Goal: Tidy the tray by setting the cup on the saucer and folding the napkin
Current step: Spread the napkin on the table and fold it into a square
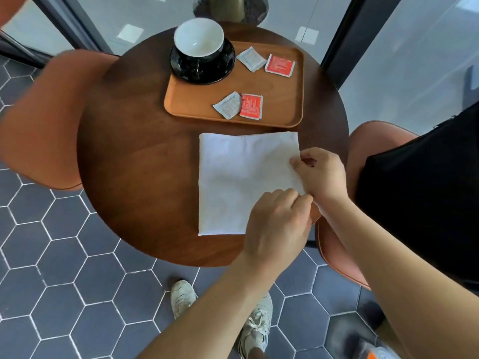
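Observation:
A white napkin [233,177] lies flat on the round wooden table [134,161], just in front of the tray. My right hand [321,174] pinches its right edge between thumb and fingers. My left hand [277,226] covers the napkin's near right corner and grips that same edge, fingers curled. On the wooden tray [282,99] a black cup with a white inside [198,40] stands upright on a black saucer [225,66] at the tray's far left corner.
Two red and two white sachets [251,106] lie loose on the tray. Orange chairs stand left [41,120] and right [334,244] of the table. Glass panels rise behind. My shoes [181,296] are on the hexagon-tiled floor.

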